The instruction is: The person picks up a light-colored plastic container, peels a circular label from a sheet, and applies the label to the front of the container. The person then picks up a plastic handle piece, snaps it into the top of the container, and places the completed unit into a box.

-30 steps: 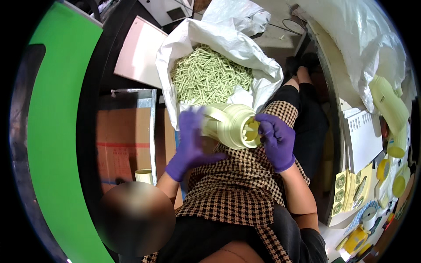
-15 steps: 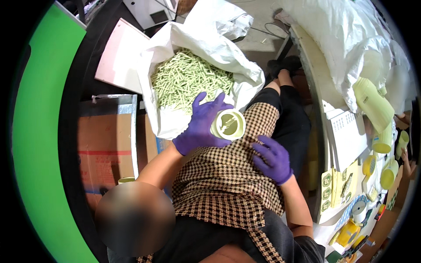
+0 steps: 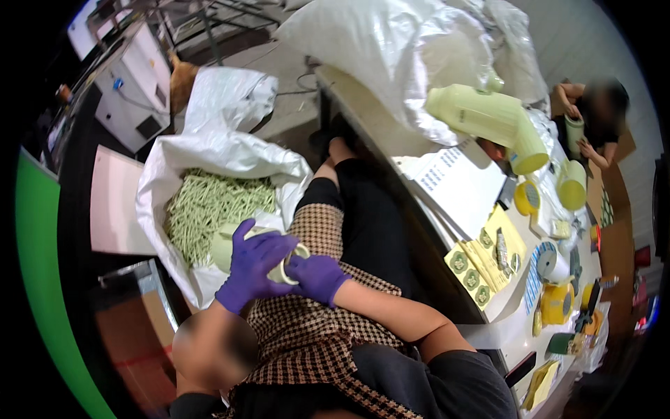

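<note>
Above my lap, my left hand (image 3: 257,264), in a purple glove, is wrapped round a pale green plastic container (image 3: 225,246). The container lies tilted on its side, its round open mouth facing right. My right hand (image 3: 318,279), also gloved in purple, is at that mouth with its fingers curled and partly inside the rim. What its fingertips hold, if anything, is hidden. Just beyond my hands stands an open white woven sack (image 3: 159,164), holding a heap of small pale green sticks (image 3: 213,209).
A worktable (image 3: 377,115) runs along my right. It bears a large white bag (image 3: 356,49), pale green bottles (image 3: 481,115), printed sheets (image 3: 460,185), yellow label sheets (image 3: 506,234) and yellow tape rolls (image 3: 557,304). Across it, another person (image 3: 606,126) holds a green bottle. A cardboard box (image 3: 129,335) stands at left.
My right hand has come from my lap to the container's mouth. The container has tipped from mouth-up to mouth facing right. The view has swung right, showing more of the table.
</note>
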Action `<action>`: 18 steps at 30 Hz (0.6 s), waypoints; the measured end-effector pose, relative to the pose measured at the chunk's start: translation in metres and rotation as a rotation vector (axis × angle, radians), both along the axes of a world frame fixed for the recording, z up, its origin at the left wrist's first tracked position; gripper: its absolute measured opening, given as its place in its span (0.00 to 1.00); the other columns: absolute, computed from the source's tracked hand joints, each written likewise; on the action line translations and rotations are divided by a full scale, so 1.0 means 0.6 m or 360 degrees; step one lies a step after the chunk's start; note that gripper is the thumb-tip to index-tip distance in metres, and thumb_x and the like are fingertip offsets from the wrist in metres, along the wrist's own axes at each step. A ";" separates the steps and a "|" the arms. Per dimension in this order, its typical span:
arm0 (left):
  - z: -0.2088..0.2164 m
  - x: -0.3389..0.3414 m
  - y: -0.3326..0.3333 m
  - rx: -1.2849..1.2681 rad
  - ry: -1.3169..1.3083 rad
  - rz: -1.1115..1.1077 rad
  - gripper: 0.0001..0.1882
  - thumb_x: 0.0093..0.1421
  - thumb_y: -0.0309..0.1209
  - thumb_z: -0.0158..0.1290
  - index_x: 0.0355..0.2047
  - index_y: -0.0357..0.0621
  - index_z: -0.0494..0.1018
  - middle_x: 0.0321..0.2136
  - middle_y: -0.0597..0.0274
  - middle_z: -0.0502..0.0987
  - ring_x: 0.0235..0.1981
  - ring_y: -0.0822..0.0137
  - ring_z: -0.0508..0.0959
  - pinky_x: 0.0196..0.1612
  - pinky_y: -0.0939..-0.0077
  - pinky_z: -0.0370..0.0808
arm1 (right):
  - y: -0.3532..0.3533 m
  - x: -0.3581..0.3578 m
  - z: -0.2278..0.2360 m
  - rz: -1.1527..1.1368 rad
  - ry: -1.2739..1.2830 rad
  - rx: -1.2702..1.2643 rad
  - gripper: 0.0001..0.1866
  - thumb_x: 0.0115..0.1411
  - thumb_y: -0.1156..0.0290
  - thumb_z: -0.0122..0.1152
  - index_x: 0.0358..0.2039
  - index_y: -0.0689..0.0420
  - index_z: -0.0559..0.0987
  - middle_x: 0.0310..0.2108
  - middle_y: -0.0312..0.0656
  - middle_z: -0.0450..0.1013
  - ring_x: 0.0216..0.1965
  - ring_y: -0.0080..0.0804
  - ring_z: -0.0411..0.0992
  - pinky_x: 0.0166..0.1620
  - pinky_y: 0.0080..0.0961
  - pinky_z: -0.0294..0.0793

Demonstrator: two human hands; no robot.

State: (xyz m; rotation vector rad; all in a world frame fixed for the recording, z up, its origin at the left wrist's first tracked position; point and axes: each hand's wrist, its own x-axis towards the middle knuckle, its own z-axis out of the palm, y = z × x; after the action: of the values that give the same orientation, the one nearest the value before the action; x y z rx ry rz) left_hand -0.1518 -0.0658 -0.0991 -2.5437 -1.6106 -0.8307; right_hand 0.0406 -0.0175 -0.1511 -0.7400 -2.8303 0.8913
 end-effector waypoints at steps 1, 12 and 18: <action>0.001 -0.004 0.000 0.0032 0.0090 -0.0054 0.40 0.38 0.57 0.70 0.52 0.59 0.79 0.45 0.68 0.82 0.46 0.63 0.81 0.68 0.44 0.55 | 0.000 0.001 -0.009 0.0061 0.0050 -0.0010 0.21 0.57 0.57 0.67 0.51 0.46 0.78 0.47 0.46 0.77 0.38 0.49 0.80 0.40 0.46 0.80; 0.044 -0.116 -0.041 -0.0101 -0.0357 0.0112 0.21 0.32 0.35 0.75 0.21 0.45 0.73 0.55 0.41 0.77 0.56 0.37 0.76 0.59 0.48 0.72 | 0.199 0.252 0.209 -0.0832 0.1040 0.0498 0.16 0.58 0.70 0.70 0.48 0.55 0.83 0.42 0.45 0.81 0.40 0.43 0.80 0.46 0.34 0.80; 0.006 -0.036 -0.036 -0.0109 -0.0300 -0.0030 0.23 0.34 0.33 0.74 0.25 0.44 0.70 0.55 0.40 0.76 0.57 0.37 0.75 0.61 0.47 0.70 | 0.549 0.236 0.262 -0.1408 0.0658 0.0935 0.21 0.61 0.55 0.64 0.49 0.55 0.83 0.53 0.50 0.75 0.49 0.44 0.78 0.51 0.40 0.77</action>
State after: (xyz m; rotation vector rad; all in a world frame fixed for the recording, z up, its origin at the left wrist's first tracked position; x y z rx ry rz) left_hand -0.1731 -0.0873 -0.0956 -2.5998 -1.6947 -1.0645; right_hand 0.1822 0.3118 0.0064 -1.3181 -1.8927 0.0455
